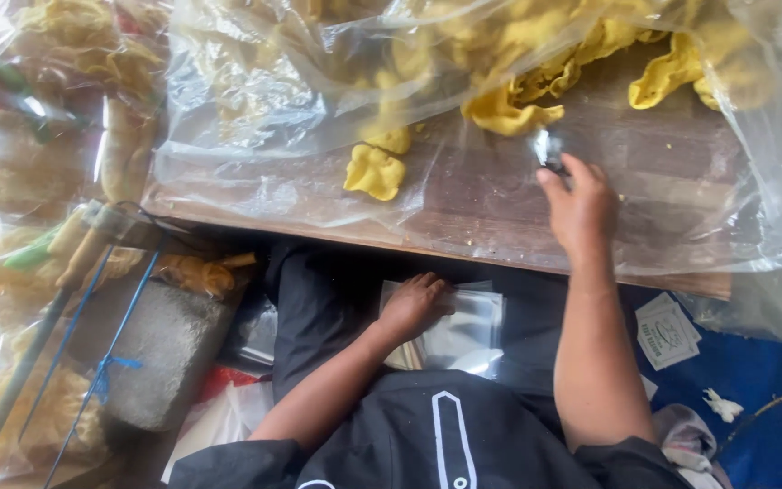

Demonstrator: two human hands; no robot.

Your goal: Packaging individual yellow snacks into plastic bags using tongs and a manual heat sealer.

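Half-hidden left hand (416, 306) under table (500, 195).

- Right hand (579, 204): fingertips blurred; pinches smth small and shiny, can't tell what.
- Crackers (500, 54): pile cut off by top edge, hazy under plastic sheet (255, 118).
- Left hand (416, 303): covers part of the clear bags (463, 330) on lap; count unclear.
- Bench (662, 163): right end hidden under plastic.
- Paper slip (667, 330): print too small to tell.
- Bagged snacks (11, 136): cut off at left edge.
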